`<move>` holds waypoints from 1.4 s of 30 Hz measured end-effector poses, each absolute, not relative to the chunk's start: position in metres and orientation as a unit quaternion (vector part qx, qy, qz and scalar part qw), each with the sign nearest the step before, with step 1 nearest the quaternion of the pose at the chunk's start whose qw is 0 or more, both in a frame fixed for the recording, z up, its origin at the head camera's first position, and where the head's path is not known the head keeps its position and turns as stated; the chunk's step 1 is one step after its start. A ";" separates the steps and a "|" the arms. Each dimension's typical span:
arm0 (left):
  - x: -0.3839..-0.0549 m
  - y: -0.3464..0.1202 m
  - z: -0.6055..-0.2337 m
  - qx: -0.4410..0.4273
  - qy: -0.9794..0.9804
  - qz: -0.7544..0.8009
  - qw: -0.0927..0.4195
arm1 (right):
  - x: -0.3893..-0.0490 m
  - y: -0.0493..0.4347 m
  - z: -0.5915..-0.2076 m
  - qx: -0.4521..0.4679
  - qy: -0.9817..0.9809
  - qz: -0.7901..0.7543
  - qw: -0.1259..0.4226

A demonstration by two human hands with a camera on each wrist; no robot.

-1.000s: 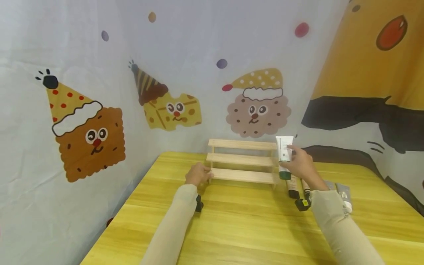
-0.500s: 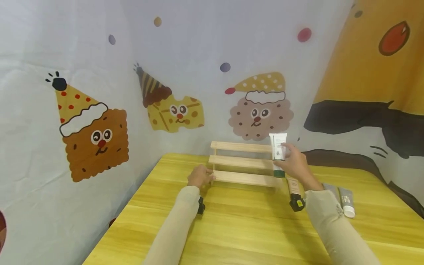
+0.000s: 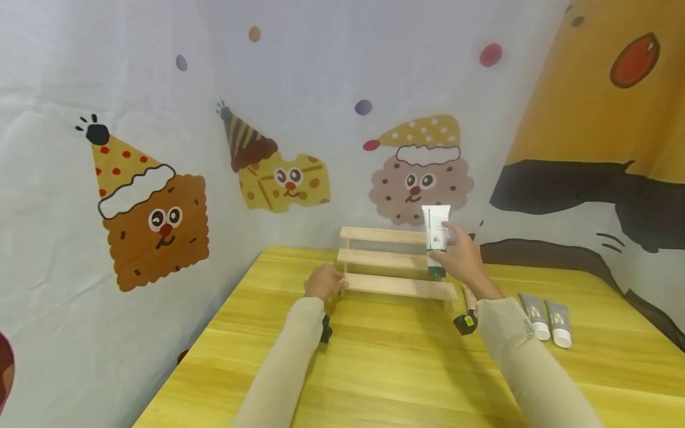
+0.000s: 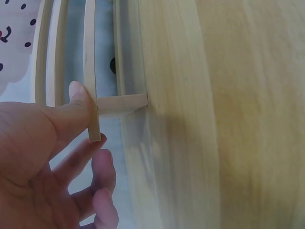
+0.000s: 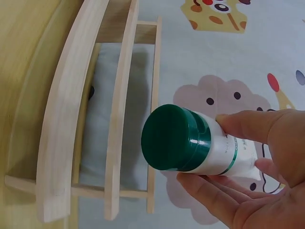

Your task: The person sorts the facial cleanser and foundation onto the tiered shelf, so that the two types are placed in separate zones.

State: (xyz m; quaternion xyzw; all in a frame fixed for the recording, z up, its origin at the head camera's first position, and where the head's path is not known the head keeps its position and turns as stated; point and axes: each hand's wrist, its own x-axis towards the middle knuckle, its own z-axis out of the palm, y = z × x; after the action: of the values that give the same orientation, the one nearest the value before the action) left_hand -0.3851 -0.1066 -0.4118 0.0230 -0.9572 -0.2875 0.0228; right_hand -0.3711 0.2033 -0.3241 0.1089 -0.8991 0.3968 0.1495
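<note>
My right hand (image 3: pixel 464 257) pinches a white squeeze tube (image 3: pixel 437 229) by its sides, cap down, in front of the right part of a three-tier wooden display rack (image 3: pixel 396 285). In the right wrist view the tube's green cap (image 5: pixel 174 138) points toward the shelves and is apart from them. At the rack's left end, my left hand (image 3: pixel 323 282) holds the tip of the lowest shelf. The left wrist view shows the thumb (image 4: pixel 78 102) on that shelf's upper face and a finger under its end, the other fingers curled loosely below.
Two grey tubes with white caps (image 3: pixel 560 324) lie on the wooden table (image 3: pixel 374 368) at the right. A beige tube (image 3: pixel 470 299) lies partly hidden behind my right wrist, which wears a black camera (image 3: pixel 464 324). A cartoon-print cloth (image 3: pixel 321 89) hangs behind the table.
My right hand has carried the white tube leftward and slightly up, from beside the rack to in front of its right part. The left hand keeps its hold on the shelf end.
</note>
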 end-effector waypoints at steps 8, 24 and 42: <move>-0.380 -0.108 -0.412 0.031 -0.957 -0.286 0.024 | -0.379 0.188 -0.333 0.114 -0.882 0.431 0.152; -0.387 -0.105 -0.411 0.029 -0.958 -0.283 0.024 | -0.394 0.145 -0.338 0.145 -0.852 0.465 0.189; -0.386 -0.106 -0.410 0.034 -0.953 -0.299 0.023 | -0.418 0.118 -0.340 0.162 -0.809 0.530 0.198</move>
State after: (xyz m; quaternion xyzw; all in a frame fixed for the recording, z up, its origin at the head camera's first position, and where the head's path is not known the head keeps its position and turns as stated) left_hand -0.3859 -0.1059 -0.4102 0.0345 -0.9534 -0.2989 0.0230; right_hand -0.4184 0.1178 -0.3402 0.1623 -0.8087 0.5296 0.1979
